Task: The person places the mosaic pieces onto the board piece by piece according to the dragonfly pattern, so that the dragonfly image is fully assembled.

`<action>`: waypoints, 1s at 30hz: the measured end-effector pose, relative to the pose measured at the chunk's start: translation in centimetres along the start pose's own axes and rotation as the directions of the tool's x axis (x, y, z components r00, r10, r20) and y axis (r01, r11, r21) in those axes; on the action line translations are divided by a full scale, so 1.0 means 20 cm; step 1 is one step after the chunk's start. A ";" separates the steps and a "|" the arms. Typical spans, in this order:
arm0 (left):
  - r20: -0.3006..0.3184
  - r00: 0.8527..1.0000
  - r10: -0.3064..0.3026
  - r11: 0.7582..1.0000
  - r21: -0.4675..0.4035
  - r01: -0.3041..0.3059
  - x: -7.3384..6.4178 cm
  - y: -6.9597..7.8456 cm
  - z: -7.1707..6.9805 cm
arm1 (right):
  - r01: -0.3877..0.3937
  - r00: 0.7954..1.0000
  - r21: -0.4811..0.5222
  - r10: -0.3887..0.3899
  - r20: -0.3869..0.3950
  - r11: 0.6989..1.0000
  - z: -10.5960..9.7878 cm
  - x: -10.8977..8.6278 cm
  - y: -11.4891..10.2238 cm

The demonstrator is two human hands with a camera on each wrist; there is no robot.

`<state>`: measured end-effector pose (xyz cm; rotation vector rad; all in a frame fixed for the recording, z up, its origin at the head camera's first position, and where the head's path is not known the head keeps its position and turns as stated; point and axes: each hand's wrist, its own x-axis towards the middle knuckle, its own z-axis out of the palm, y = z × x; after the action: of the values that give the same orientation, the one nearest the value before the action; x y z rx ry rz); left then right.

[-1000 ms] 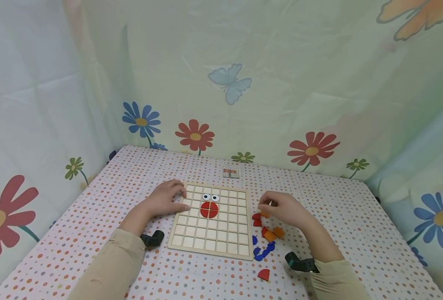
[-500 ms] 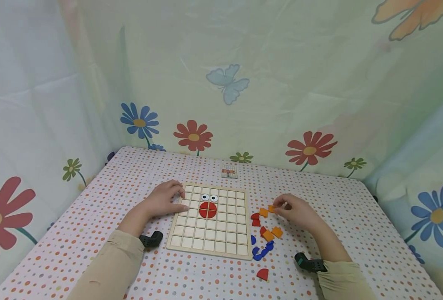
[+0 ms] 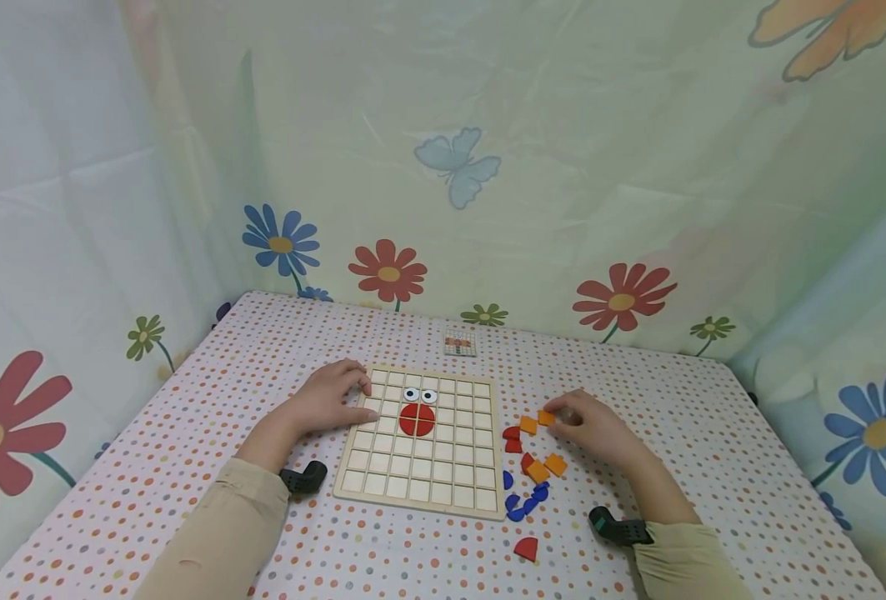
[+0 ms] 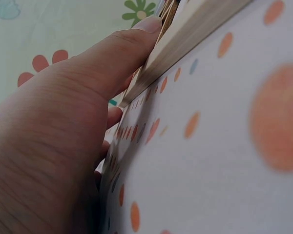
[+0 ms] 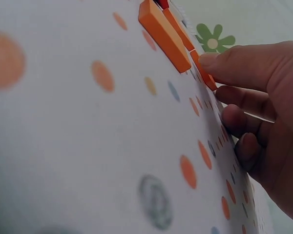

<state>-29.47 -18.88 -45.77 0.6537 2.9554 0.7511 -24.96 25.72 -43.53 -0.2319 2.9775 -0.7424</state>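
Observation:
In the head view, a wooden grid board (image 3: 450, 475) lies flat on the table. Two eye discs (image 3: 420, 395) sit in its upper cells, above several red quarter-circle tiles (image 3: 417, 420) that form a circle. My left hand (image 3: 330, 396) rests at the board's left edge; its thumb touches the rim, as the left wrist view also shows. To the right of the board, my right hand (image 3: 596, 423) pinches an orange square tile (image 3: 545, 418) between thumb and index finger, down on the cloth. Another orange square (image 3: 528, 425) lies beside that tile.
Loose red tiles (image 3: 513, 439), further orange squares (image 3: 537, 472) and blue curved tiles (image 3: 516, 508) lie along the board's right side. One red quarter-circle (image 3: 526, 548) is nearer the front. A small pattern card (image 3: 460, 342) lies behind the board on the dotted cloth.
My right hand has moved a little to the right, and two orange squares beside it have come into fuller view. The left hand and board stay in place.

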 end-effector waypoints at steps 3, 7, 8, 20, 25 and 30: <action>0.001 1.000 -0.002 1.000 0.004 0.002 0.00 0.00 0.00 | -0.004 1.000 -0.007 0.004 -0.020 1.000 0.02 0.00 0.00; 0.004 1.000 -0.003 1.000 0.009 0.003 0.00 0.00 0.00 | -0.013 0.999 -0.029 0.012 -0.052 0.999 0.04 0.01 0.00; 0.005 1.000 -0.003 1.000 0.008 0.003 0.00 0.00 0.00 | -0.014 0.998 -0.034 0.012 -0.059 0.999 0.05 0.01 0.00; 0.007 1.000 -0.007 1.000 -0.002 0.007 0.00 0.00 0.00 | -0.034 0.996 -0.016 0.033 -0.080 0.999 0.05 0.01 0.00; 0.006 1.000 -0.005 1.000 -0.010 0.005 0.00 0.00 0.00 | -0.029 0.996 -0.008 0.028 -0.085 1.000 0.05 0.01 0.00; 0.006 1.000 -0.002 1.000 -0.006 0.002 0.00 0.00 -0.01 | -0.017 0.996 -0.009 0.017 -0.087 1.000 0.04 0.02 -0.01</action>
<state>-29.40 -18.90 -45.63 0.6517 2.9469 0.7558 -25.19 25.16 -44.06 -0.1790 3.0613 -0.7558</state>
